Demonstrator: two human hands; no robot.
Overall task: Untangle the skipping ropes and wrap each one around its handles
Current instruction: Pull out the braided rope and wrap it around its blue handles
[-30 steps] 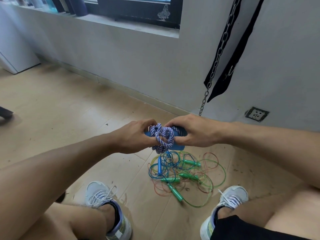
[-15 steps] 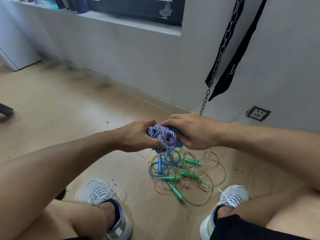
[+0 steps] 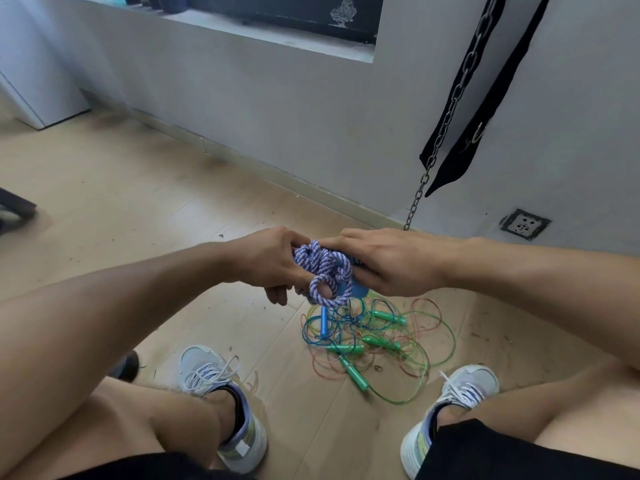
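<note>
Wooden floor (image 3: 138, 216), wall at 12 o'clock. Tangled pile of thin ropes (image 3: 374, 337) with green and blue handles lies on the floor between the shoes, at 6 o'clock from the hands. Left hand (image 3: 273, 265) grips the braided blue-white rope (image 3: 325, 268), a finger through its lower loop. Right hand (image 3: 388, 263) curls round the wrapped bundle and its blue handles (image 3: 356, 289). Risk: loose loop slips off, wraps unravel; pulling too hard likely cinches a knot.

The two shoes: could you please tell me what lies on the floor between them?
The head view shows the tangled ropes with green and blue handles, between the shoes.
</note>
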